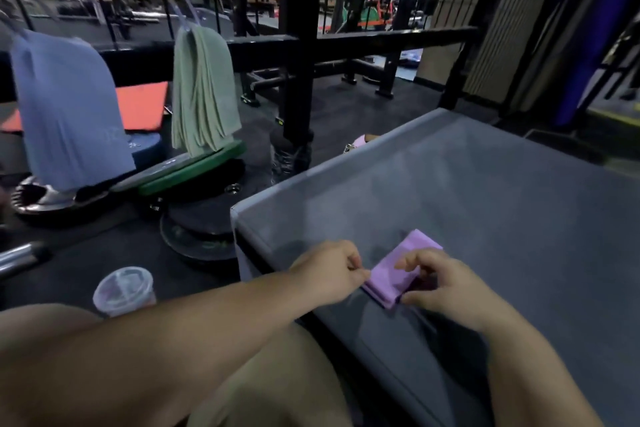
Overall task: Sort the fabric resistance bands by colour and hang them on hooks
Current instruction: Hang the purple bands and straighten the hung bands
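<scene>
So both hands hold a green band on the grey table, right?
No: the head view shows the band held by the left hand and right hand is purple, not green. It does lie on the grey table.

Left hand [329,272] and right hand [446,288] partly hide the purple band [389,279].

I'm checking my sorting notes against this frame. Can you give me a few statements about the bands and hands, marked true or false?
1. The left hand and right hand both hold the purple band on the grey table. True.
2. The green bands lie piled on the floor. False: they hang.
3. The blue bands hang left of the green bands. True.
4. The lidded cup stands on the grey table. False: it stands off it, beside the left forearm.
</scene>
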`<action>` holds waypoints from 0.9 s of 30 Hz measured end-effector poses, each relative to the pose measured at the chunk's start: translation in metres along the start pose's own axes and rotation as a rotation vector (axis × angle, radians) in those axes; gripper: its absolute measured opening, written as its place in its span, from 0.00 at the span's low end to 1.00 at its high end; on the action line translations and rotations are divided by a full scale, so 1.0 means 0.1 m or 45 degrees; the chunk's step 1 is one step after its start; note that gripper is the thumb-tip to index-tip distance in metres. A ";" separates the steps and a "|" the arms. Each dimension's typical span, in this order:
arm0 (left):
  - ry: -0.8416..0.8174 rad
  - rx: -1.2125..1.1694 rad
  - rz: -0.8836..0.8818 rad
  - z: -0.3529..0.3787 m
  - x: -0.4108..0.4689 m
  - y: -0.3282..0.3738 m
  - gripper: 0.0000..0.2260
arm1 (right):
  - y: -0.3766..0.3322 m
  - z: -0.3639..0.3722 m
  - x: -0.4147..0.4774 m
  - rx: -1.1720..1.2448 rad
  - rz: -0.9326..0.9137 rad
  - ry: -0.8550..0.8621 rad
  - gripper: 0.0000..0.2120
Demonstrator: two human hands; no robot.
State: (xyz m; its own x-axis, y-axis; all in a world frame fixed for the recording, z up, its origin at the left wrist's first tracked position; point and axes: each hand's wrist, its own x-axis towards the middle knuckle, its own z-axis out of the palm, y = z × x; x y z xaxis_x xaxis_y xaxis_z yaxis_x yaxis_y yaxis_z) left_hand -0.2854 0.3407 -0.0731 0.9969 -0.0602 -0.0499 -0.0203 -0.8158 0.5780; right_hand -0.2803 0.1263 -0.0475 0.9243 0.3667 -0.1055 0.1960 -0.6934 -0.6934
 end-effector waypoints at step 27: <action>0.034 -1.020 0.071 -0.58 -0.17 0.33 0.05 | -0.57 -0.03 -0.07 0.287 -0.462 0.411 0.08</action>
State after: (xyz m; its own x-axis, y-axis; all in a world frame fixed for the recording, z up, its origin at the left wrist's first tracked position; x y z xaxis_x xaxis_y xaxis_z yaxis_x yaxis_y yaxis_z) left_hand -0.2987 0.3484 -0.0064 0.9977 -0.0668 0.0095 -0.0195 -0.1506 0.9884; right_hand -0.2971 0.1612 -0.0052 0.8709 0.3241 0.3694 0.4793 -0.3942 -0.7841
